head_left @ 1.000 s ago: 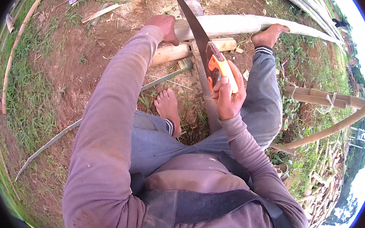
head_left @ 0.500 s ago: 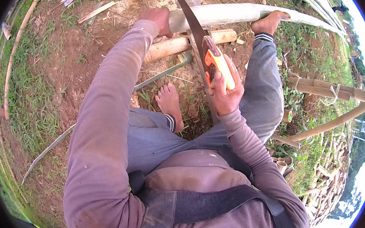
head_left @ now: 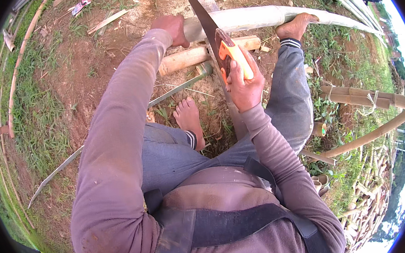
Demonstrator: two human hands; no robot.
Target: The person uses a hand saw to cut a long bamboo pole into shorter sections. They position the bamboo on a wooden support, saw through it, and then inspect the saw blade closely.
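Note:
A long pale bamboo pole (head_left: 246,18) runs across from the middle to the far right. My left hand (head_left: 171,30) is wrapped round its left end. My right hand (head_left: 246,82) grips the orange and dark handle of a handsaw (head_left: 206,19). The blade slants up and to the left, lying across the pole just right of my left hand. Whether its teeth have cut in, I cannot tell. My right foot (head_left: 294,26) presses on the pole farther right.
Beneath the pole lies a short bamboo piece (head_left: 185,60), crossing a narrow board (head_left: 225,86). My left foot (head_left: 188,118) rests on the soil beside a thin bamboo strip (head_left: 176,89). Tied bamboo poles (head_left: 362,98) stand at right, above a heap of bamboo offcuts (head_left: 367,199).
My right hand and the saw have shifted slightly left, the handle coming closer to the pole. My left hand has moved a little left and down with the pole's end.

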